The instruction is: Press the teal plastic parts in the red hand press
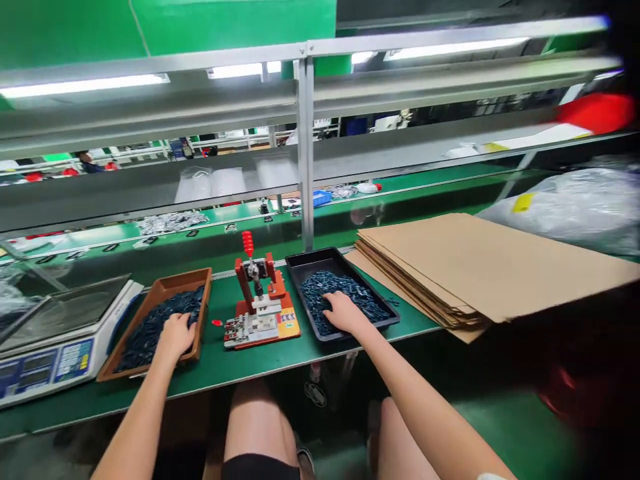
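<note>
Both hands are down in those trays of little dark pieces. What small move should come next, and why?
Probably the right hand should lift one dark part from the black tray to the red press. The press stands right between the trays, and that hand rests on the pile. Which tray holds finished parts, I can't tell.

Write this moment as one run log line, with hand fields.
left hand: on dark blue parts, brown rectangular tray | right hand: on same parts, black plastic tray | between: red metal press
</note>
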Demonstrator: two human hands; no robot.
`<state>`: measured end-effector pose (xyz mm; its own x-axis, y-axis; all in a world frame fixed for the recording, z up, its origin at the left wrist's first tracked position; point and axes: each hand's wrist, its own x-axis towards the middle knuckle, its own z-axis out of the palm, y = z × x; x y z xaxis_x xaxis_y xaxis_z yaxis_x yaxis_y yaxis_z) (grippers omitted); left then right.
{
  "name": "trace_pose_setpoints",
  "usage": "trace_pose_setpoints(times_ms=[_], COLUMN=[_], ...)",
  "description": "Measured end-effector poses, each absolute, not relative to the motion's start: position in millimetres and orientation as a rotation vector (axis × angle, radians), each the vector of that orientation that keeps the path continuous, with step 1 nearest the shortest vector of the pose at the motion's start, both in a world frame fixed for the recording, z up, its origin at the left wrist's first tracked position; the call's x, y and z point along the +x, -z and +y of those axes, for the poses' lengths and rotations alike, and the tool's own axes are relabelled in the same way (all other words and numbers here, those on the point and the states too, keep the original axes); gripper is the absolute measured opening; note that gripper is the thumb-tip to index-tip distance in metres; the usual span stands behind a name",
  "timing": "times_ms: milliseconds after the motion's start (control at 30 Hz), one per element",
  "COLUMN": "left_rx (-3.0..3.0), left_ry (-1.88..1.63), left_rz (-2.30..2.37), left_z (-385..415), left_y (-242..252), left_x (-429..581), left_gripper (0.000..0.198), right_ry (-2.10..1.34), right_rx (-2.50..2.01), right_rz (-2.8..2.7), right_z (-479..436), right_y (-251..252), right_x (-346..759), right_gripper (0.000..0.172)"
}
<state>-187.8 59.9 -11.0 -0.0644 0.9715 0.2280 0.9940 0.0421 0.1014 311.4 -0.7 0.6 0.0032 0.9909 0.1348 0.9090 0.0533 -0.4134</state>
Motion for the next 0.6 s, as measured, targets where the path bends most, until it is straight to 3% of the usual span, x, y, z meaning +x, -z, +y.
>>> trace_pose_setpoints(times_ms=[267, 600], left_rx=[-2.059, -1.953], left_ry=[0.474, 0.723], left_rz=[-2.356, -2.359], left_z=[24, 20], left_y=[-7, -6], left_x=[-167, -166], left_gripper=[0.023, 0.024], right_ry=[-0.240, -0.348], right_rx=[-1.871, -1.882], right_rz=[-2.011, -1.744], right_z=[17, 21], right_y=[41, 41], right_x=[333, 346], right_gripper=[0.023, 0.015])
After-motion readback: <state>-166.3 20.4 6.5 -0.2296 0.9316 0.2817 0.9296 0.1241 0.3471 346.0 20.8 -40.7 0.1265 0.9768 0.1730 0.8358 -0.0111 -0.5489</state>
